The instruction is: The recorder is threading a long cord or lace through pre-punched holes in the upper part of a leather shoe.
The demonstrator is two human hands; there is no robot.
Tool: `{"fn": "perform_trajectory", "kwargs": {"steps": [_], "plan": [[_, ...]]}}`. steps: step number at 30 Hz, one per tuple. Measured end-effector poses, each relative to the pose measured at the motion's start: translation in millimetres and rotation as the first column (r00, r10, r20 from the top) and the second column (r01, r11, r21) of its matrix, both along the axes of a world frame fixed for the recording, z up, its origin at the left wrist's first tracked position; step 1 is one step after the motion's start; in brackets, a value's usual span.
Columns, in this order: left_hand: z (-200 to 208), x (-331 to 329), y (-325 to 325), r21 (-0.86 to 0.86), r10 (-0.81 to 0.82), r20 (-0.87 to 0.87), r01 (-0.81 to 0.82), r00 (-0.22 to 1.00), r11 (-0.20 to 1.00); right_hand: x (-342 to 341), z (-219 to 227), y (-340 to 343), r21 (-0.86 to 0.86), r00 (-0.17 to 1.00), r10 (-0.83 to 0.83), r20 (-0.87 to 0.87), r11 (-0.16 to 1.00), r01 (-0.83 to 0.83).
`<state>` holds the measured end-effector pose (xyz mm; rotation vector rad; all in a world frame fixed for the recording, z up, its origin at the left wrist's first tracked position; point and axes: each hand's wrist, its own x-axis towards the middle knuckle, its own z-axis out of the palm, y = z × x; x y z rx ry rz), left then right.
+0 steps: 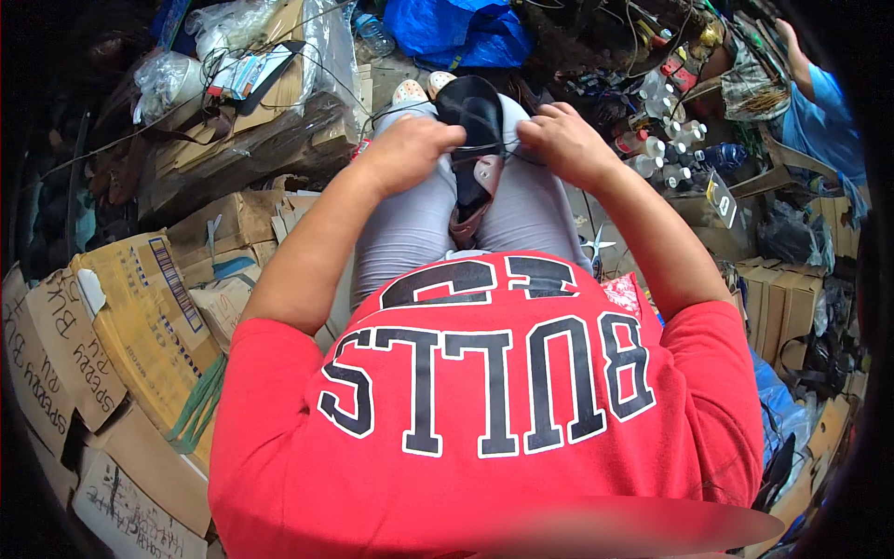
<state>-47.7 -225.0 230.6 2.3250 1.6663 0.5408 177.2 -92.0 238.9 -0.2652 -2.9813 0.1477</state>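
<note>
Between my thighs lies a shoe with a black sole (pixel 468 104) at its far end and a brown upper (pixel 485 175) nearer me. A thin dark cord (pixel 484 147) runs across the shoe, stretched between my two hands. My left hand (pixel 410 154) is closed at the shoe's left side, its fingers pinching one end of the cord. On the other side, my right hand (pixel 565 142) is also closed, with the cord at its fingertips. The exact grip of each hand is partly hidden by the fingers.
Scissors (pixel 597 244) lie beside my right thigh. Several small bottles (pixel 666 154) stand to the right, near another person's blue clothing (pixel 824 126). Cardboard boxes (pixel 140 298) crowd the left; a blue plastic sheet (pixel 456 33) lies ahead. A plastic-covered stack (pixel 270 121) stands far left.
</note>
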Motion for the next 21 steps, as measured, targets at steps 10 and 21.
{"fn": "perform_trajectory", "kwargs": {"steps": [10, 21], "plan": [[48, -102, -102, -0.266, 0.46, 0.734, -0.412, 0.5, 0.872, 124, -13, 67, -0.992, 0.586, -0.81, 0.011, 0.066, 0.109], [98, -8, -66, -0.06, 0.091, 0.991, 0.276, -0.099, 0.959, 40, 57, 16, -0.634, 0.741, -0.591, -0.319, -0.448, -0.63]]}}
